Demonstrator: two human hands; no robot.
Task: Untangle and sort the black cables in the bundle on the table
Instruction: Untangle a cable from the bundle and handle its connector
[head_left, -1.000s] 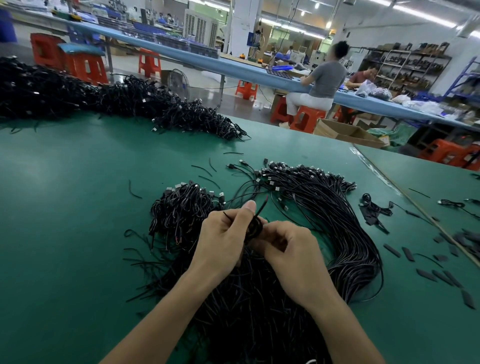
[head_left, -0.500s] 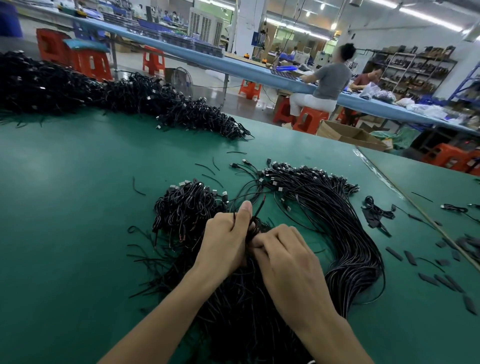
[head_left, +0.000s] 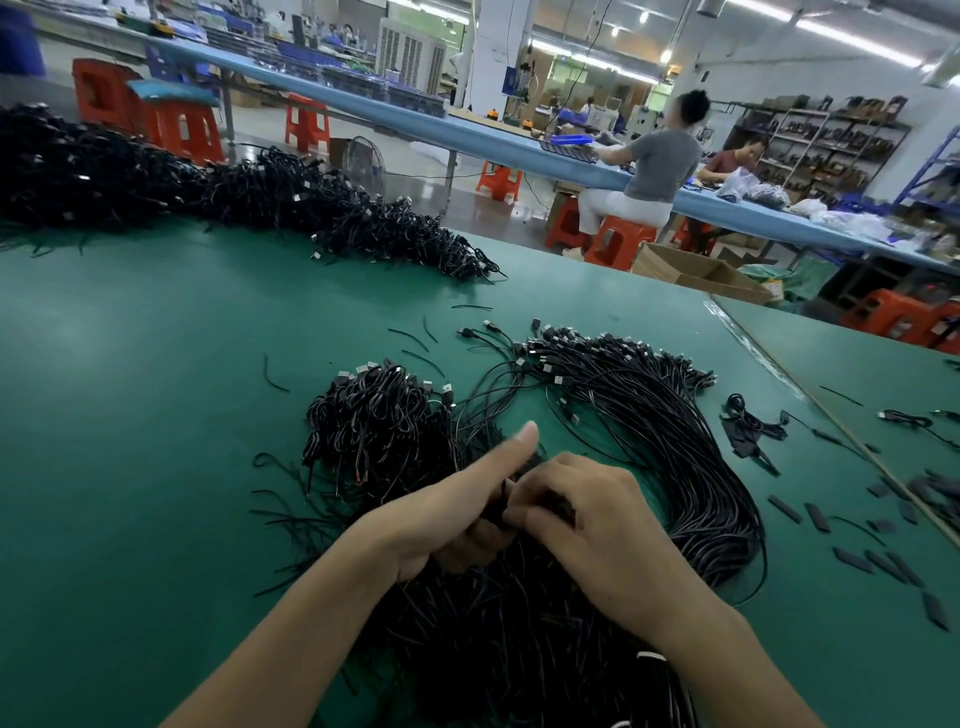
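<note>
Strands of the bundle (head_left: 493, 649) are spread on the green table (head_left: 156, 441) at the near edge, under both forearms. Just above the bundle's middle, a few cables (head_left: 501, 501) are pinched between the two hands. The left hand (head_left: 452, 519) is curled round them with its thumb held straight up. The right hand (head_left: 597, 525) is closed over them with its fingertips bent inward. Each cable is judged light, thin and limp, with a slick sheath, so a pull at mid-length is likely to tighten the tangle. Hold is best taken just behind the plug ends (head_left: 613, 348), where a lead is stiffest, and one length drawn out at a time. Beyond the bundle's left side a looped cluster (head_left: 374, 421) is seen, and beyond its right side a combed sheaf (head_left: 675, 457). Well beyond the bundle, a large heap (head_left: 234, 192) lies along the far table edge.
</note>
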